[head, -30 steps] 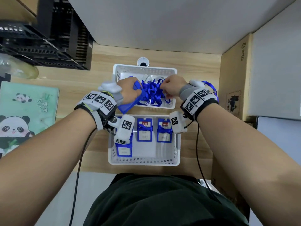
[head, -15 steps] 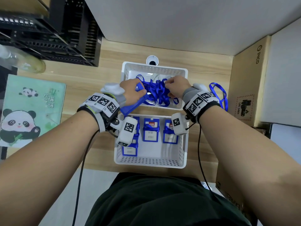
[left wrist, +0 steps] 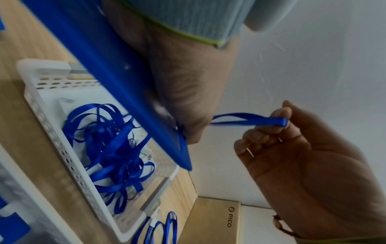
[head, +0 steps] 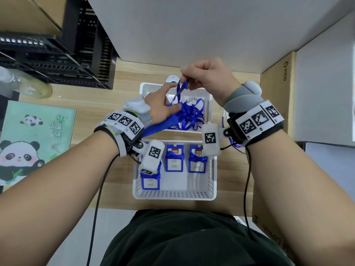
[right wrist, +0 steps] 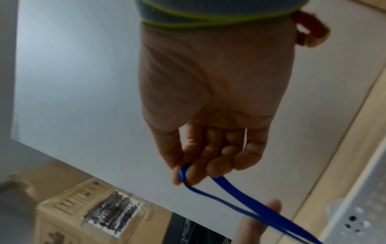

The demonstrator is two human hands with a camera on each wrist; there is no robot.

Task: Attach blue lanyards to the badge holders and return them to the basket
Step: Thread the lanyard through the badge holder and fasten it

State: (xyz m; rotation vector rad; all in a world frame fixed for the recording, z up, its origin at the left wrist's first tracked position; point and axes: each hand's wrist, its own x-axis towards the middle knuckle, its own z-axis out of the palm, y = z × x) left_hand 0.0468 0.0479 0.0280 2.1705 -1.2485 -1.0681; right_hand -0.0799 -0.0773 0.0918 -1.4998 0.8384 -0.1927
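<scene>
My right hand point(head: 185, 82) is raised above the far white basket point(head: 208, 104) and pinches the folded loop of a blue lanyard point(head: 179, 93) between thumb and forefinger point(right wrist: 183, 175). The strap runs down to my left hand point(head: 169, 98), which grips a blue badge holder point(head: 163, 123) by its top, tilted over the basket's front rim. A tangle of blue lanyards point(left wrist: 108, 148) lies in that basket. The near white basket point(head: 174, 194) holds three blue badge holders point(head: 174, 160) with lanyards wrapped round them.
A panda notebook point(head: 36, 141) lies at the left and black crates point(head: 57, 54) stand at the back left. A cardboard box point(head: 276, 93) stands at the right. A loose blue lanyard point(left wrist: 163, 231) lies on the wooden table beside the far basket.
My right hand has risen out of the far basket, drawing a lanyard loop up from the tangle. My left hand has stayed at the basket with the badge holder.
</scene>
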